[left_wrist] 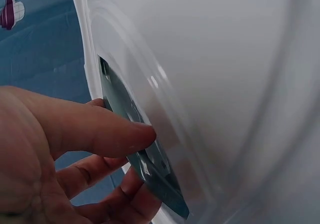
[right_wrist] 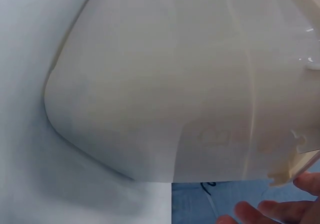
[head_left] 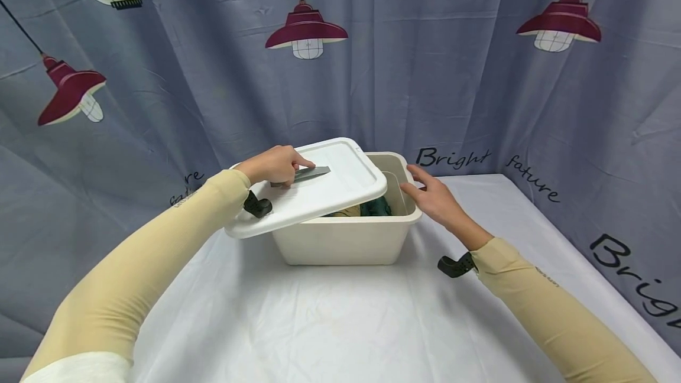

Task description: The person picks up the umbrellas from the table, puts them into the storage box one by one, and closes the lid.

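A white lid lies tilted and shifted left across a cream plastic storage box, leaving the box's right part uncovered. On the lid is a grey handle. My left hand grips this handle, thumb on one side and fingers on the other in the left wrist view. At the box's right rim is my right hand, fingers loosely extended beside it. In the right wrist view, its fingers show at the rim corner. Dark green contents and a tan item show inside, mostly hidden by the lid.
The box stands on a table with a white cloth. Behind it hangs a grey-blue curtain printed with lamps and lettering. Black wrist mounts stick out from both wrists.
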A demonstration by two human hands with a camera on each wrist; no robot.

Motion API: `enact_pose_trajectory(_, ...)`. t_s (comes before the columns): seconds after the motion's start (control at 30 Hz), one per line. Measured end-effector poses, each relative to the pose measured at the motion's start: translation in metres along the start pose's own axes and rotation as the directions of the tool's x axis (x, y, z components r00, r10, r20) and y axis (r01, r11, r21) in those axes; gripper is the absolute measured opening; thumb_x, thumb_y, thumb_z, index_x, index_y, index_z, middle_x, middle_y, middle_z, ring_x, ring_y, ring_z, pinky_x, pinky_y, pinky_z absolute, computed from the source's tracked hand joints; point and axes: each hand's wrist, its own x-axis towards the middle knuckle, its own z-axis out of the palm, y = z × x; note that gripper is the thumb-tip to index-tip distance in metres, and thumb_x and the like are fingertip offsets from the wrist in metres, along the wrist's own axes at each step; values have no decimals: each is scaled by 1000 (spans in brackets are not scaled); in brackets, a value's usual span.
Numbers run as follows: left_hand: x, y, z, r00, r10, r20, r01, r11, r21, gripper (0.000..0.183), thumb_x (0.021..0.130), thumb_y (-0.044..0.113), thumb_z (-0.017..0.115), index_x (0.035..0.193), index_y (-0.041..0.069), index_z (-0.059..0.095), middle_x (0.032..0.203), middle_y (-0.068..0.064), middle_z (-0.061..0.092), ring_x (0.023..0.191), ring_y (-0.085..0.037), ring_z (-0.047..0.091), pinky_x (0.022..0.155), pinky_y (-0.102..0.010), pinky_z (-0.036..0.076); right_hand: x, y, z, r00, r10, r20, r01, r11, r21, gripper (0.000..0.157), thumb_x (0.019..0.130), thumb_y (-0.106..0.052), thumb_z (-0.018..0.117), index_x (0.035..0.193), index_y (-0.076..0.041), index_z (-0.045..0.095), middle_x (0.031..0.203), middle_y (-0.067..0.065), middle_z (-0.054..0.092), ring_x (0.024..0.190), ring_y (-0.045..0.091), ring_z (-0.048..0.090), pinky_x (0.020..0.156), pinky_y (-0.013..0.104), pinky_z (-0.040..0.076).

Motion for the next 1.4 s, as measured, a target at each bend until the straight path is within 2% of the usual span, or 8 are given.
enact_pose_trajectory(0.23,13,11,5,999,38,-6,-38,999,27,84,69,-17,43,137,27,65,70,4,29,56,-10,23,53,-24,28,-2,-1,-2,997,-67,-30,67,998,16,68,105,-56,34,162,-21,22,163,15,31,144,42,39,109,60,39)
enact_pose_trajectory(0.37,16,18,7,998,61,-9,-60,997,43,82,71,-18,40,135,26,67,69,4,31,55,-10,24,53,-24,29,-2,-8,-6,990,-131,-53,132,991,3,66,105,-56,37,161,-24,26,160,15,38,143,39,40,109,62,38)
enact_pose_trajectory(0.57,18,29,8,996,92,-9,-91,994,67,73,74,-17,45,134,17,67,83,-2,52,60,-11,33,54,-23,32,-3,-23,-7,956,-292,34,294,951,-98,66,101,-54,51,159,-27,34,168,11,21,153,40,19,115,69,20)
enact_pose_trajectory(0.7,19,28,7,995,98,-30,-94,988,119,68,73,-12,57,136,14,66,103,-6,67,74,-16,50,62,-25,41,-5,-27,-4,929,-358,90,369,913,-173,57,101,-49,53,152,-23,48,165,15,26,152,44,19,115,69,19)
enact_pose_trajectory(0.8,13,22,1,997,67,-37,-60,984,167,68,76,-2,68,141,14,61,115,-8,69,93,-20,60,80,-31,49,-7,-27,-2,935,-342,88,353,905,-238,54,102,-51,51,148,-23,54,164,14,31,150,43,24,113,70,21)
enact_pose_trajectory(0.97,-5,8,-10,999,-31,-41,38,982,185,71,81,19,75,147,9,52,132,-12,64,120,-26,59,103,-43,46,-11,-25,-6,952,-299,60,301,896,-326,57,100,-58,47,148,-27,54,164,8,32,150,39,26,109,72,21)
enact_pose_trajectory(1.17,-19,-13,-11,992,-115,-54,122,980,157,76,84,34,76,148,7,47,140,-17,56,129,-31,53,109,-47,42,-13,-17,-6,954,-295,59,296,888,-353,59,99,-60,48,148,-28,53,164,10,31,148,44,28,106,74,22)
enact_pose_trajectory(1.4,-23,-28,-9,994,-102,-34,106,987,122,75,88,42,72,149,6,47,150,-18,49,138,-34,46,113,-52,37,-13,-18,-6,955,-291,49,291,897,-333,59,100,-59,48,149,-25,53,165,10,29,148,45,26,108,74,21)
